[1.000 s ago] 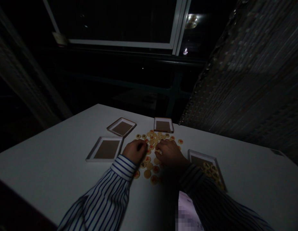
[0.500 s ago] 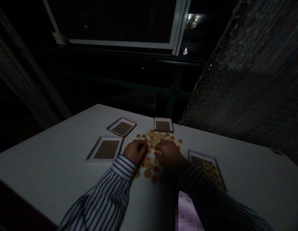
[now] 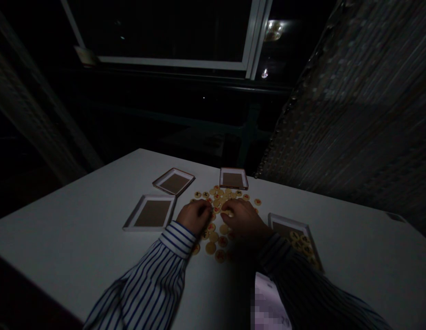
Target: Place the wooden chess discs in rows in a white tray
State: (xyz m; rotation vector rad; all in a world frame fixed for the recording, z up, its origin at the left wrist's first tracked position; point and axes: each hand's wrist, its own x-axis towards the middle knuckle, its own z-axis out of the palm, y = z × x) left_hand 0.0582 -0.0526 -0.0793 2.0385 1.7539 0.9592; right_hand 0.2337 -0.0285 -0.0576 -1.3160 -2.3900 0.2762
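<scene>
Round wooden xiangqi pieces point(image 3: 213, 237) with red or black characters, some showing blank faces, are spread over the middle of the white table point(image 3: 96, 197). My left hand point(image 3: 195, 216) rests at the left side of this spread, its fingers curled toward the thumb; what they hold, if anything, is hidden. Opposite it, my right hand point(image 3: 243, 218) bends its thumb and fingers around a pale xiangqi piece point(image 3: 227, 213). Part of that piece is covered by the fingers. Dim light and shadow blur the pieces under my right wrist.
Shallow boxes hold nothing visible: one tray point(image 3: 149, 213) at left, another tray point(image 3: 174, 181) behind it, a third tray point(image 3: 234, 178) at the back. The right tray point(image 3: 288, 220) contains several black-marked pieces. A purple printed item point(image 3: 270, 298) lies near my right forearm. Bead curtain point(image 3: 343, 105) at right.
My right hand has shifted very slightly, with its thumb and fingertips a little changed around the piece. My left hand stays nearly in place, and the trays have not moved.
</scene>
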